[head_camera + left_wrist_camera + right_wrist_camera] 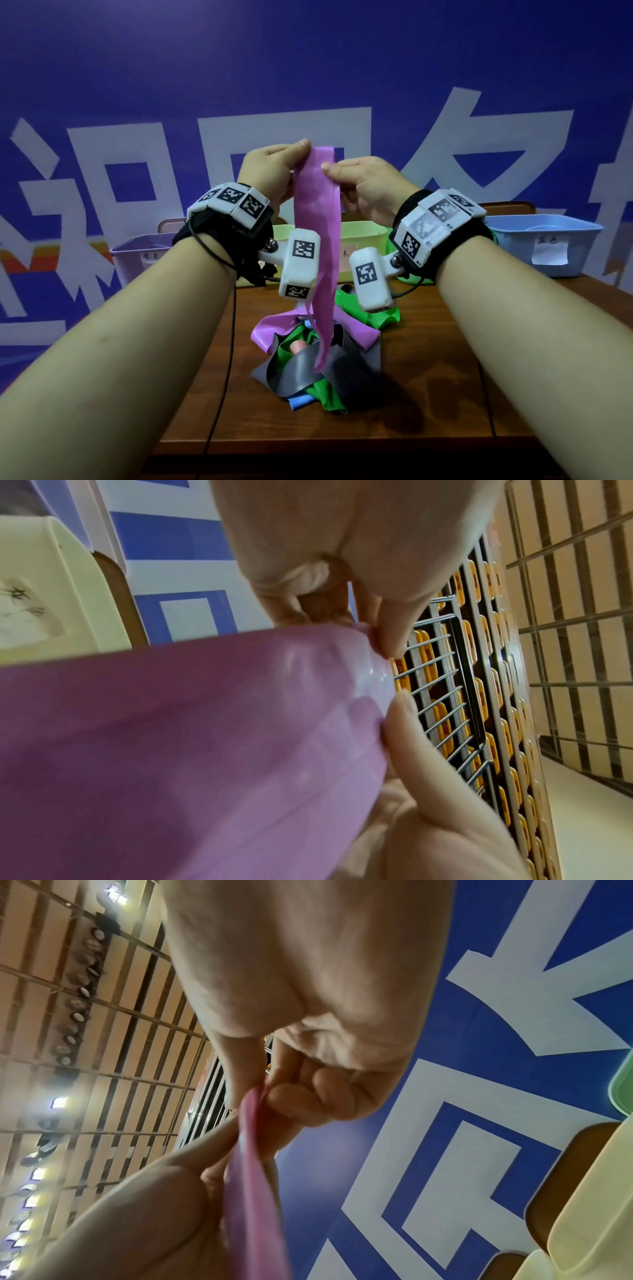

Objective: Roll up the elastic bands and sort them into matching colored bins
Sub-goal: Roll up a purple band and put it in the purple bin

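Nearest on the wooden table (428, 359) lies a tangled heap of elastic bands (308, 363), grey, green, blue and purple. Above it hangs one purple band (317, 219), its lower end trailing down onto the heap. Its top edge is held up between both hands: the left hand (270, 171) pinches the left corner with thumb and fingers, the right hand (366, 186) pinches the right edge just beside it. Behind stand a purple bin (137, 260), a pale yellow bin (363, 236) and a blue bin (544, 246) before a blue banner (308, 68).
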Demonstrator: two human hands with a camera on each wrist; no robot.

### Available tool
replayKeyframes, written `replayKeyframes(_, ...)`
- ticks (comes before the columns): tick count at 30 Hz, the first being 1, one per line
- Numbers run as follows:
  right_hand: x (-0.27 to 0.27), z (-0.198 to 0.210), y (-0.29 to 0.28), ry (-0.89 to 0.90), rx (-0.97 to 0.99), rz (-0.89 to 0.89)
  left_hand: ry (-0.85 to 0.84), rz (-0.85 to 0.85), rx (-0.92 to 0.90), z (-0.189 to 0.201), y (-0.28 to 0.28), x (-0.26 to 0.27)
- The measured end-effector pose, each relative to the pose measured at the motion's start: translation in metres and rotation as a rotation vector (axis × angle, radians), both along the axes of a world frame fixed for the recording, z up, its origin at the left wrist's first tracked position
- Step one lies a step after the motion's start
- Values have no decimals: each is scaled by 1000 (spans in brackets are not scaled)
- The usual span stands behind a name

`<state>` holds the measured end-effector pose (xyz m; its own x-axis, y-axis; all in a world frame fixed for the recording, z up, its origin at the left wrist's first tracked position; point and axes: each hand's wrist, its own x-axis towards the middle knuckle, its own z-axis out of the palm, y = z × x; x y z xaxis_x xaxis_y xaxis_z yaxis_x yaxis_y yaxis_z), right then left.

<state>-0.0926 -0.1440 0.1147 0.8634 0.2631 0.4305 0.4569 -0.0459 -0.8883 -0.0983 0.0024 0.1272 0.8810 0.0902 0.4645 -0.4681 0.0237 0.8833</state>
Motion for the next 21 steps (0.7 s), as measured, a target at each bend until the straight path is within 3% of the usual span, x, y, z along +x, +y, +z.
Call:
replayKeyframes(6,-4,-10,-9,141,-35,104,146,-21,-123,-8,4,6)
replayKeyframes(11,5,-18,-1,159,5,-90,178,79,-15,-13,5,8)
replayKeyframes(21,15,-30,20,-13,90,-261,179,60,-61,-20,6,15)
